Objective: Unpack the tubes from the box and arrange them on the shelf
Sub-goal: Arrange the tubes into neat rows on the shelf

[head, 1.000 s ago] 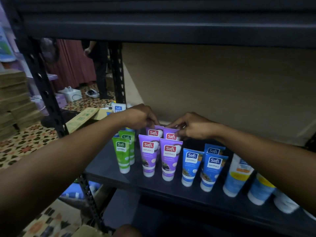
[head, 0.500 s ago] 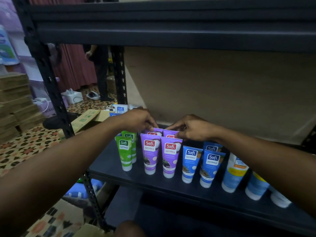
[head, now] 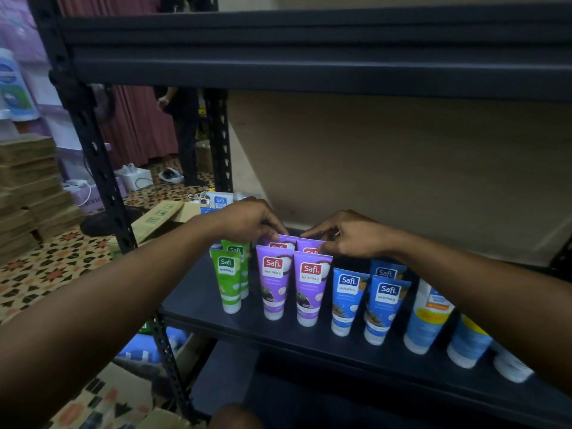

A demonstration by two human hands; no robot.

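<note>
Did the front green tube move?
No. The green tube stays in its spot by the left edge of the shelf; only the camera shifted.

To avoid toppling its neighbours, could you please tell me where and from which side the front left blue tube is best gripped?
Probably pinch the front left blue tube by its flat crimped top, coming from above: it stands upright on its cap, with a purple tube and the front right blue tube close beside it.

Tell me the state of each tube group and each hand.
Rear left purple plastic tube, upright, top pinched by left hand.
Rear right purple plastic tube, upright, top pinched by right hand.
Front purple tubes, standing cap-down, untouched.
Green plastic tubes, standing cap-down.
Blue plastic tubes, standing cap-down.
</note>
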